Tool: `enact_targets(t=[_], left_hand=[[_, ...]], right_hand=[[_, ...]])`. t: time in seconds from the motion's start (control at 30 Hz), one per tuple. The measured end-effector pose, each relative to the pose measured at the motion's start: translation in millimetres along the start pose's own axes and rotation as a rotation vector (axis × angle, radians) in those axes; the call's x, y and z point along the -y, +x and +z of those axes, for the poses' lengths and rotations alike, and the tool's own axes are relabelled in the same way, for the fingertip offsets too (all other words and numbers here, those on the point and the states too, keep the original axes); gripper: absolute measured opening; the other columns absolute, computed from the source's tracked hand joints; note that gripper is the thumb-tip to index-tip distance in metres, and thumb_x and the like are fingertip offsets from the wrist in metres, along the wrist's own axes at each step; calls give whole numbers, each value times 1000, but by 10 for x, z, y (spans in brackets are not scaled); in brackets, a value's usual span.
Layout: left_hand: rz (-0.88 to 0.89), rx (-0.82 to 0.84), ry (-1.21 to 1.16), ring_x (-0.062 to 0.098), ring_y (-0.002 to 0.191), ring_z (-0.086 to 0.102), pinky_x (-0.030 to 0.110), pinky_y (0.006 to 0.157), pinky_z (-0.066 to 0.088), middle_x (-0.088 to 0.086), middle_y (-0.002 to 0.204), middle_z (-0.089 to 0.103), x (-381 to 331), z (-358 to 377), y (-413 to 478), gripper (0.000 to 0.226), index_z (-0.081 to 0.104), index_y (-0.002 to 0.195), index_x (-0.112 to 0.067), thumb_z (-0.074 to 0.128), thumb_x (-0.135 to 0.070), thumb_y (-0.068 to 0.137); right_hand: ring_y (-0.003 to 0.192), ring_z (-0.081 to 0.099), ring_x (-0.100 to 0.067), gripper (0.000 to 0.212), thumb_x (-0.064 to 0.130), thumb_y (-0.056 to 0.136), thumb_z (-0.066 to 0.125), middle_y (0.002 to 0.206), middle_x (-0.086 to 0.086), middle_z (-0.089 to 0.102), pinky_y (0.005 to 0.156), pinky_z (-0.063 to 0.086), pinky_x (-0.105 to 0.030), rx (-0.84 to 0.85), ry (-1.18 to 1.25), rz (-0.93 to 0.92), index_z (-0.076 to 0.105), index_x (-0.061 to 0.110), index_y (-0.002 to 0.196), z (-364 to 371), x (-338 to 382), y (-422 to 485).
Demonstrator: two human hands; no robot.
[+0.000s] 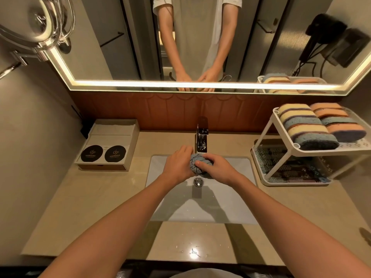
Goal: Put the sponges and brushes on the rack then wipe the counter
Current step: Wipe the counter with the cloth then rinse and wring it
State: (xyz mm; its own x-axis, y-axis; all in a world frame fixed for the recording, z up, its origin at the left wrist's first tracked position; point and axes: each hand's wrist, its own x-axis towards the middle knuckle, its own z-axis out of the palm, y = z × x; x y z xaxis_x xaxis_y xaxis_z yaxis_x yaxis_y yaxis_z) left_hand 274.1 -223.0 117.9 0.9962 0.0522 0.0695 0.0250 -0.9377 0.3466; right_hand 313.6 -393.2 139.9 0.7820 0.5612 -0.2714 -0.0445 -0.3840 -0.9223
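Observation:
My left hand and my right hand are both clenched around a bunched blue-grey cloth with dark lines, held over the white sink basin just below the chrome faucet. At the right stands a white two-tier rack. Its top tier carries several sponges in yellow, orange and blue, lying in two rows. The lower tier holds patterned items that I cannot make out clearly. Beige counter surrounds the basin.
A beige box with two round black coasters sits on the counter at the left. A lit mirror runs along the back wall above a brown panel. A black hair dryer shows at the upper right. A round drain plug lies under my hands.

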Motion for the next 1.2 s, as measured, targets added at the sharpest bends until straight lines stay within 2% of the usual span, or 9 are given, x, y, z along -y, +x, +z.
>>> enact_targets(t=[0.13,0.23,0.43,0.57,0.67,0.77,0.87,1.03,1.2], left_hand=[[-54,154,-79,19,89,58,40,69,49,-4,106,53,33,-79,-8,73,44,104,-24,93,-51,58],[-108,296,-575,12,93,68,38,78,60,-7,104,68,104,-182,-62,63,55,108,-24,96,-37,62],[-312,118,-1160,19,95,74,32,79,61,9,106,75,43,-272,-59,30,68,119,-11,74,-24,93],[-343,-62,-1126,3,77,71,24,66,56,1,92,74,-66,-282,-23,22,70,111,-11,62,-29,101],[-331,-235,-828,10,84,70,37,76,58,-9,86,74,-26,-215,-24,28,72,96,-27,52,-45,101],[-343,-325,-774,14,83,67,41,76,56,-4,85,71,-80,-253,-17,34,69,93,-20,46,-43,105],[-317,-318,-832,22,83,66,45,76,55,6,84,70,-199,-313,25,35,67,91,-12,49,-38,106],[-214,-238,-932,14,82,64,43,80,53,14,91,72,-331,-397,74,34,68,95,-4,47,-29,108],[-80,-179,-818,12,73,57,47,76,49,2,78,65,-354,-532,174,40,63,86,-9,45,-38,105]], right_hand=[[87,73,-24,19,27,90,75,98,-7,76,63,57,-34,-94,147,107,69,19,105,8,-14,38],[88,72,-29,15,21,88,76,97,-10,75,68,57,-38,-137,290,137,70,15,101,-35,-51,42],[97,71,-31,23,12,90,68,106,-17,73,79,57,-38,-122,712,135,64,6,113,-131,-43,28],[98,69,-28,18,12,93,65,106,-15,73,85,56,-38,-107,780,126,63,8,110,-195,-66,-23],[89,70,-20,20,18,92,71,100,-12,74,71,56,-27,-146,385,98,66,9,110,-249,-46,-56],[84,72,-24,19,19,91,74,96,-20,71,75,59,-35,-102,34,9,65,7,103,-249,-26,-44],[82,66,-26,16,19,93,71,87,-14,66,74,53,-36,-28,-46,15,62,7,100,-202,-13,-44],[92,71,-2,32,4,95,62,109,2,75,70,52,-13,-9,215,-53,66,16,124,-84,172,-108],[103,70,-9,44,17,87,78,111,6,74,77,56,-21,-12,139,-106,63,26,128,-159,263,-78]])
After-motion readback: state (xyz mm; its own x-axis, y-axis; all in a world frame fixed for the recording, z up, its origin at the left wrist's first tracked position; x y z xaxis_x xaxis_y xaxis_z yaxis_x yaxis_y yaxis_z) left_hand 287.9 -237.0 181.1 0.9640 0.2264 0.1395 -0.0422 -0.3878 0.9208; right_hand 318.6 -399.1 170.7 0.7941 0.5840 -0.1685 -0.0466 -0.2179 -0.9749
